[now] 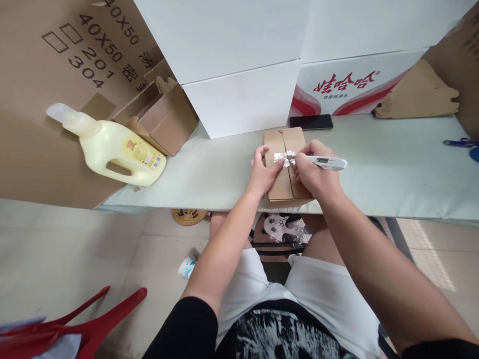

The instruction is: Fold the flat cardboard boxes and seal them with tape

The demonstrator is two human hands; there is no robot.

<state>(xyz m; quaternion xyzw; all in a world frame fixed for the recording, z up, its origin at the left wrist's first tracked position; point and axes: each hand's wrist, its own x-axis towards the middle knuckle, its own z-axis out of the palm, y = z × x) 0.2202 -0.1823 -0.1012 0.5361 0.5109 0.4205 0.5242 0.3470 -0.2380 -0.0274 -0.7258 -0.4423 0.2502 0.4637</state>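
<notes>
A small brown cardboard box sits on the table in front of me, with a seam down its top and a strip of clear shiny tape across that seam. My left hand grips the box at its left side, its thumb lying on the top beside the tape. In my right hand is a white utility knife, its handle pointing right and its front end at the tape over the seam. The fingers hide most of that front end, so I cannot see the blade clearly.
White cartons stand behind the box, near a black phone. To the left are a pale yellow jug and an open cardboard box. Flattened cardboard and blue-handled scissors lie right. The table's front edge borders my lap.
</notes>
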